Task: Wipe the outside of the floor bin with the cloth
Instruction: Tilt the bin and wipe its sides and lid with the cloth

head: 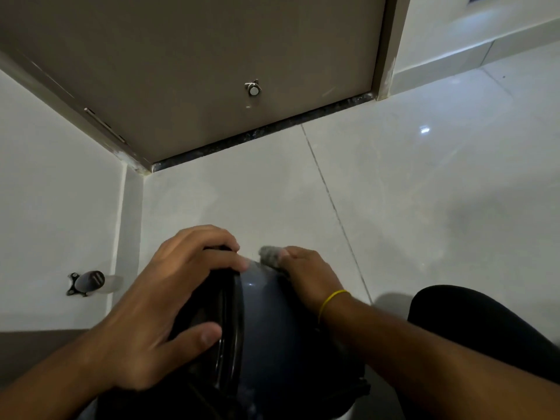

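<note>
bin [272, 322] on floor [394, 192], door [197, 56] behind

I am seeing both of my forearms coming in from the bottom edge, and both are showing bare, with no sleeve reaching into view. My left hand [169, 298] is wearing nothing: no ring, no watch, no glove. My right hand [306, 277] is also going ungloved, and a thin yellow band [331, 298] is circling its wrist. At the right edge, my knee [485, 328] is showing in plain black fabric.
</note>
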A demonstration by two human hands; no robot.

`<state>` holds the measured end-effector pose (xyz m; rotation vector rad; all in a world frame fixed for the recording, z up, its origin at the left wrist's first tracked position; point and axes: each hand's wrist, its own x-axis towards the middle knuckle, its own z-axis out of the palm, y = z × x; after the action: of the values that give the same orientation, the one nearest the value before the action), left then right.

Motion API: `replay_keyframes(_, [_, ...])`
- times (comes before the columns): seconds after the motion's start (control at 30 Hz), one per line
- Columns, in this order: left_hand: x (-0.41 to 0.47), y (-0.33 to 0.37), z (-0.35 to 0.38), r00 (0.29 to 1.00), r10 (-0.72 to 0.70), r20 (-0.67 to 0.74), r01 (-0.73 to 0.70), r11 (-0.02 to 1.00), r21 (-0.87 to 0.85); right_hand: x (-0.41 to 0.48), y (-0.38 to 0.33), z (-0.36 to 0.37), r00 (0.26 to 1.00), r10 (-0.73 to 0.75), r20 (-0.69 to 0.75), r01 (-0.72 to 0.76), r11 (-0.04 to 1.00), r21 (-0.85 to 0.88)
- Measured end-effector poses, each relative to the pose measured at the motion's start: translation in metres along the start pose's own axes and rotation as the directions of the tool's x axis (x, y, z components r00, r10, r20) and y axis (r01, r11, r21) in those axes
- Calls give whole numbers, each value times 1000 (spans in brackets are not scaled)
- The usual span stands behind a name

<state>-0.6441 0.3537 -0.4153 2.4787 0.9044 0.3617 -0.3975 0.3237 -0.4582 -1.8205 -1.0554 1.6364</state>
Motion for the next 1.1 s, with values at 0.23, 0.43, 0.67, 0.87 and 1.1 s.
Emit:
replay_keyframes(0.23, [-24, 16, 0, 997, -34, -76, 29, 997, -74, -74, -29, 39, 908, -400, -124, 406, 913, 30])
replay_keyframes(0.43, [-28, 35, -10, 997, -74, 5, 74, 997, -37, 8, 29, 2, 993, 110, 42, -86, 922, -378])
replay_keyframes(0.67, [-8, 53, -16, 994, 60, 88, -65, 996, 56, 15, 10, 19, 987, -46, 153, 70, 985, -157])
replay_keyframes(0.87, [-5, 58, -22, 990, 101, 97, -110, 989, 94, -17, -10, 25, 906, -383, 180, 386, 922, 24])
replay_keyframes(1.1, [11, 47, -38, 970, 51, 239, -80, 991, 109, 56, 36, 1, 985, 54, 164, 32, 878, -478])
